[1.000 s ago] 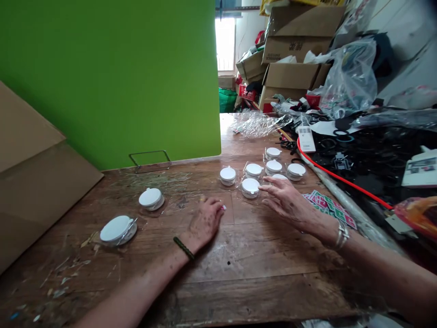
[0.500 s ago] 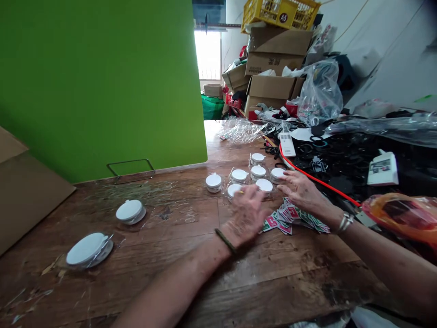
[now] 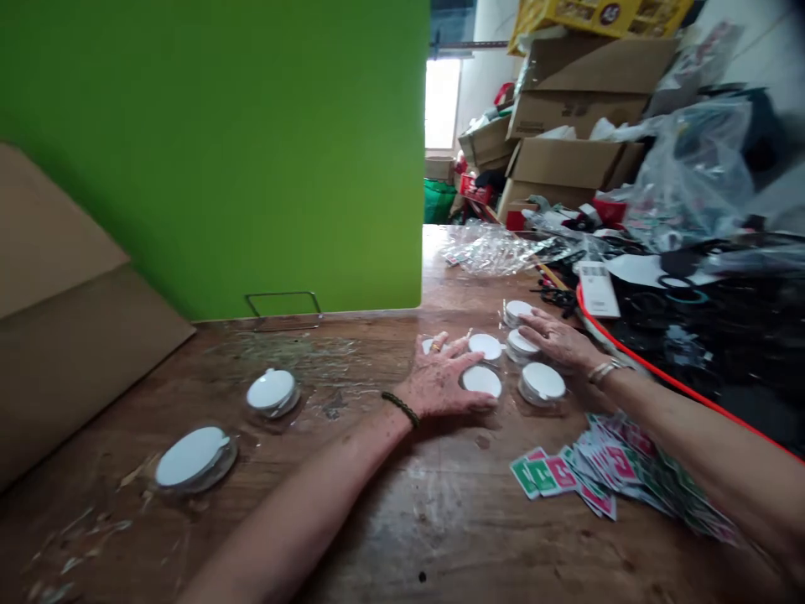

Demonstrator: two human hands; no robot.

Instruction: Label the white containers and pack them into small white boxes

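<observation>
Several round white discs in clear wrapping stand in a cluster on the wooden table. My left hand lies among them, its fingers spread and its thumb at the edge of a near disc. One disc is partly covered by those fingers. On the cluster's right side, my right hand reaches in with fingers stretched out, the tips touching a disc. Behind that is another disc; a further disc sits in front, apart from both hands.
Two more wrapped discs, one farther back and one nearer, lie at the left. Red and green cards are heaped below my right forearm. A green panel stands behind; a cardboard box is at left, black parts at right.
The view has turned to the right-hand side's opposite, so things appear farther right. My left hand has moved left around the cluster and spread its fingers; my right hand has shifted to the back discs.
</observation>
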